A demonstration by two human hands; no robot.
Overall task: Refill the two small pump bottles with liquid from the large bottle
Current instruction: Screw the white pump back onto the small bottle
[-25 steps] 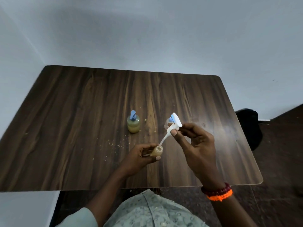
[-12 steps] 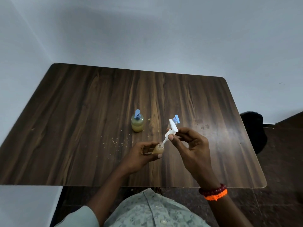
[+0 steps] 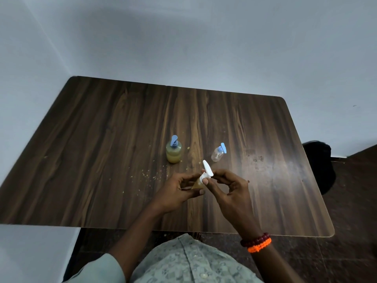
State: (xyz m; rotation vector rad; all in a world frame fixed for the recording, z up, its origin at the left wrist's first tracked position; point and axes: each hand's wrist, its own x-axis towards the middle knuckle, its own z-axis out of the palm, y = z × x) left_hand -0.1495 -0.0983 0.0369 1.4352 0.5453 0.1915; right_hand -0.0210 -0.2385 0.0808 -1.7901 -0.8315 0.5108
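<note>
Wooden table (image 3: 102,160) as landmark, seen from the head view. Above its near-middle, left hand (image 3: 175,193) curled round a small bottle (image 3: 197,185) of brownish liquid, tilted, fingers wrapped over most of the body. Right hand (image 3: 230,190) just beside, thumb and forefinger pinching the white pump head (image 3: 207,170) seated at that bottle's neck, remaining fingers loosely bent and holding nothing else. Nozzle of the pump pointing up and away toward the table's far edge.

Standing on the table's middle, beyond the hands: large bottle (image 3: 173,153) with blue pump, filled with yellowish liquid. To its right on the table, apart from it: 1 small clear bottle (image 3: 217,153) with blue pump, looking empty. Pale crumbs (image 3: 149,173) scattered on the tabletop near the left hand. Beaded bracelets (image 3: 257,242), dark red and orange, on the right wrist past the table's near edge.
</note>
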